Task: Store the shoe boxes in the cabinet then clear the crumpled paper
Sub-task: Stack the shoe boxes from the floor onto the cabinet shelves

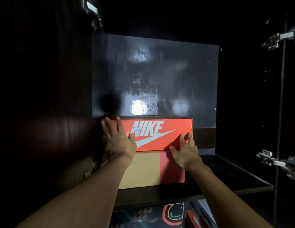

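Note:
An orange shoe box with a white logo (168, 129) lies on top of a tan and pink shoe box (148, 168) on a shelf (225, 175) inside the dark cabinet. My left hand (118, 140) presses flat against the left part of the orange box's front, fingers spread and straight. My right hand (184, 148) touches the box's lower right front corner with spread fingers. Both boxes stand against the cabinet's left wall. No crumpled paper is in view.
The cabinet's glossy back panel (160, 79) reflects light. Metal hinges (281, 163) stick out on the right side, and another hinge (92, 12) at the upper left. Free shelf space lies right of the boxes. Below the shelf are more printed boxes (160, 214).

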`<state>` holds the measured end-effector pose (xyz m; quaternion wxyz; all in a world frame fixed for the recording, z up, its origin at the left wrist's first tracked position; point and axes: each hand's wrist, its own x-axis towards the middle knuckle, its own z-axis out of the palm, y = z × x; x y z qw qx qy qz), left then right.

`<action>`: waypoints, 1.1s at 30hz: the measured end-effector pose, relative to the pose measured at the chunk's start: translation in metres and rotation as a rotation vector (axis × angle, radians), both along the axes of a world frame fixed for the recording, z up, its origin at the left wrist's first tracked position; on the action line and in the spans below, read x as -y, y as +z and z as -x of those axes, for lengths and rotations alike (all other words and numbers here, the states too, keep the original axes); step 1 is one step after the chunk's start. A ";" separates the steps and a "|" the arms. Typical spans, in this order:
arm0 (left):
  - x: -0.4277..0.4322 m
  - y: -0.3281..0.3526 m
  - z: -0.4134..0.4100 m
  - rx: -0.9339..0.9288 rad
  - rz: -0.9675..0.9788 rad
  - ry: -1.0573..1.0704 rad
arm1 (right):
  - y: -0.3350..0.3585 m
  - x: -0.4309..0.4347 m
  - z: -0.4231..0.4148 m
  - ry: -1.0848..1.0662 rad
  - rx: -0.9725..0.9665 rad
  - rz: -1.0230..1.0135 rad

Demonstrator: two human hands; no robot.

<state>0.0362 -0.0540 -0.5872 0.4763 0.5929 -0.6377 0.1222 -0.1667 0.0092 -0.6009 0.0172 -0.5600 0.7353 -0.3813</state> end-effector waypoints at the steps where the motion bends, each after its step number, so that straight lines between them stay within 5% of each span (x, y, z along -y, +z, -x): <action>1: -0.003 0.001 0.000 0.005 -0.031 0.008 | 0.001 -0.005 0.003 0.004 0.000 0.012; 9: -0.052 0.000 0.017 0.130 -0.119 -0.039 | -0.006 -0.089 0.019 -0.015 -0.042 0.162; 16: -0.151 -0.080 0.077 0.145 -0.257 -0.730 | -0.089 -0.229 0.031 -0.132 0.082 0.135; 33: -0.442 -0.270 0.227 0.369 -0.810 -1.518 | -0.310 -0.560 0.035 -0.830 0.237 -0.095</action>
